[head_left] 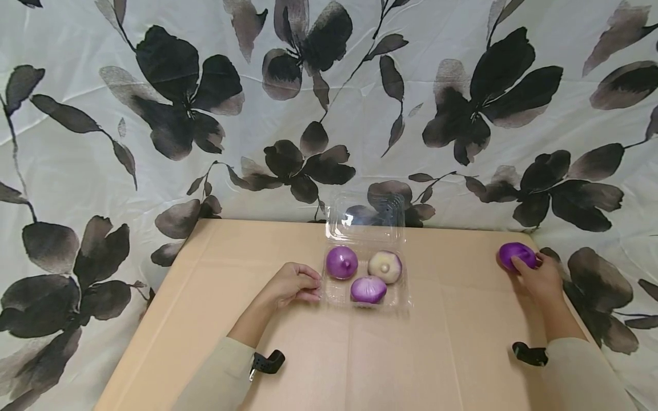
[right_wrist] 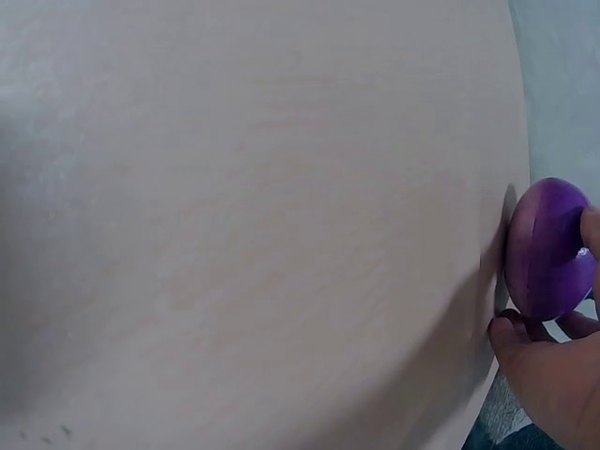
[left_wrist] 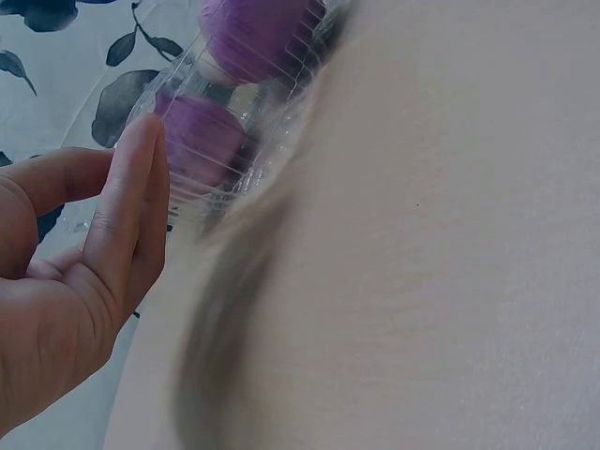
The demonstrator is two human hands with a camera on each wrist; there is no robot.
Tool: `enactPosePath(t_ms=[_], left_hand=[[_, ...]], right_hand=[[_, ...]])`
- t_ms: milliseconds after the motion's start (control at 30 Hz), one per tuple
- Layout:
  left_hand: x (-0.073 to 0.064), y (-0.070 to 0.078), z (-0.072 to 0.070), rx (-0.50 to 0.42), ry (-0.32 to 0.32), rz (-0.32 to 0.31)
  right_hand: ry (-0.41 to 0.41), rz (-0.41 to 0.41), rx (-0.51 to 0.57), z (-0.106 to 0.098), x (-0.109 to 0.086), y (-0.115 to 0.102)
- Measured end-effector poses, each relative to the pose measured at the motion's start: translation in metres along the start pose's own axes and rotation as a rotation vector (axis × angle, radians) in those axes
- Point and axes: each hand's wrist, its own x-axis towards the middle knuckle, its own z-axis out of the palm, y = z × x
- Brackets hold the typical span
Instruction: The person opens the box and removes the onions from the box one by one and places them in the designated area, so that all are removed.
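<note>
A clear plastic clamshell container [head_left: 396, 297] lies at the middle of the board with its lid raised at the back. Inside are a round purple onion [head_left: 341, 262], a pale onion with a purple edge [head_left: 386, 266] and a streaked purple onion [head_left: 368, 289]. My left hand [head_left: 294, 285] pinches the container's left edge, thumb and fingertips together there. At the far right, my right hand [head_left: 542, 278] grips a glossy purple onion [right_wrist: 544, 251] between thumb and fingers, close over the board's edge. Part of that onion is hidden behind the hand.
A tan board [head_left: 462, 354] forms the work surface, its right edge close beside the right hand. White cloth with dark flowers [head_left: 303, 114] hangs behind it and shows at both sides. A black wrist strap [head_left: 268, 362] sits at the left cuff, another [head_left: 530, 354] at the right.
</note>
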Motion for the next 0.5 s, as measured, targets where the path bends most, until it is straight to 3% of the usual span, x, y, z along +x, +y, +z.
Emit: enactPosePath(t_ms=[500], left_hand=[[0.0001, -0.0003, 0.0, 0.003, -0.01, 0.016]], right_hand=[[-0.012, 0.003, 0.014, -0.0027, -0.0015, -0.0021]])
